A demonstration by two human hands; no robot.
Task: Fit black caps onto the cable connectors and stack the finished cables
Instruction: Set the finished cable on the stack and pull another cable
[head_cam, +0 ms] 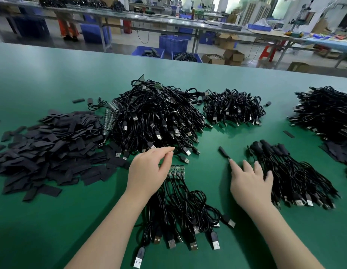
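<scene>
Head view: the left hand hovers over a row of uncapped green boards on the green bench, its grip loosely curled, thumb and forefinger nearly meeting, holding nothing visible. The right hand lies spread, fingers straight, on the finished cables; its forefinger touches one capped connector. Black caps are heaped at far left.

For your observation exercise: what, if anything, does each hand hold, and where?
Neither holds anything. The left hand hovers loosely curled; the right hand rests, fingers spread, on the capped cables.
</scene>
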